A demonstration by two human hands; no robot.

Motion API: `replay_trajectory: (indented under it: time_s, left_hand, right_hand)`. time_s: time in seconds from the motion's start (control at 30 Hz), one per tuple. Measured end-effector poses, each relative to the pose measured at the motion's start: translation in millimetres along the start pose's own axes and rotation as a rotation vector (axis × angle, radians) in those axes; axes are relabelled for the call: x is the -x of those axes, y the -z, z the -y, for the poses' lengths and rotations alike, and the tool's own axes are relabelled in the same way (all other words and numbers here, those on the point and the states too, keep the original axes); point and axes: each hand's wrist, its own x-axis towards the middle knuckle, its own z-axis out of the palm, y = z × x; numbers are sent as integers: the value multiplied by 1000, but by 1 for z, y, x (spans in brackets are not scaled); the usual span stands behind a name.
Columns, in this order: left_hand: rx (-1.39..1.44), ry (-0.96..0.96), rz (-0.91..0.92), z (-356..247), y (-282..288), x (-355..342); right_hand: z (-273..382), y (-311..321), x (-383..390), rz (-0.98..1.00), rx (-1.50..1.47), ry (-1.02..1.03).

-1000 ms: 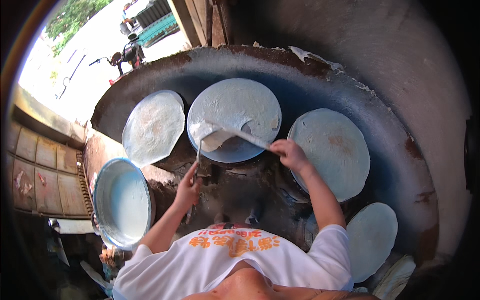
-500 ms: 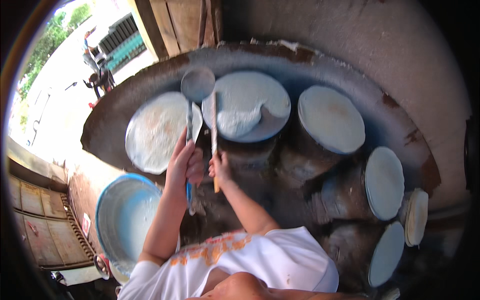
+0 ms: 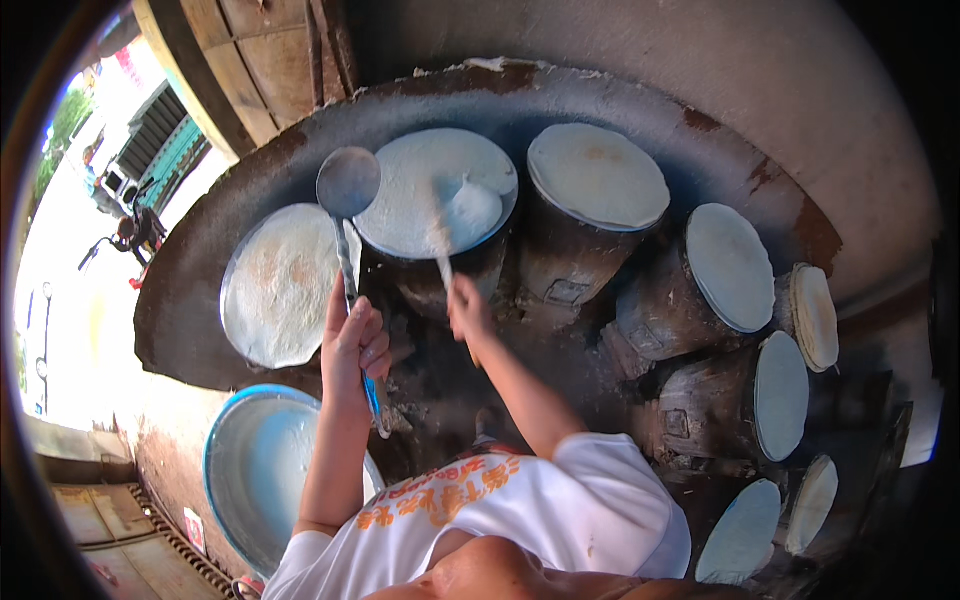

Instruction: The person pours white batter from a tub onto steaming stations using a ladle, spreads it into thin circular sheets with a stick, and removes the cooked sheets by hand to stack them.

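My left hand (image 3: 356, 345) is closed around the blue-tipped handle of a ladle (image 3: 348, 182). The ladle's round metal bowl is held up between the left griddle's flatbread (image 3: 283, 292) and the batter-covered middle griddle (image 3: 408, 248). A wooden spreading stick (image 3: 446, 268) is gripped in my right hand (image 3: 470, 318). Its blurred far end touches the pale batter sheet (image 3: 405, 180) on that middle griddle. Right of the stick, a thick white mound of batter (image 3: 474, 208) lies on the sheet. The flatbread at the left has light brown patches and one raised edge near the ladle handle.
A blue-rimmed basin (image 3: 212, 478) of white batter stands at lower left. More round drum stoves (image 3: 572, 262) topped with pale flatbreads (image 3: 600, 172) curve around to my right, with a stack of flatbreads (image 3: 816, 318) behind them. A low curved wall (image 3: 440, 95) runs behind the stoves.
The stick has swept right across the griddle. The bare patch at its lower right is now covered, and the batter mound is smaller and farther right. The whole view has shifted.
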Motion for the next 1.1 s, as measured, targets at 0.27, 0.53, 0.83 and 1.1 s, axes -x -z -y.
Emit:
replay_trajectory:
  time_s: [0.27, 0.53, 0.83, 1.1]
  left_hand:
    - [-88, 23, 44, 28, -30, -30]
    - [-181, -33, -26, 62, -69, -76]
    - [141, 209, 4, 99, -95, -156]
    - [712, 544, 124, 87, -64, -201]
  right_hand:
    - [39, 124, -22, 7, 71, -208]
    - [51, 142, -26, 226, 337, -27]
    - [87, 171, -98, 1, 971, 741]
    - [86, 193, -58, -90, 1144, 464]
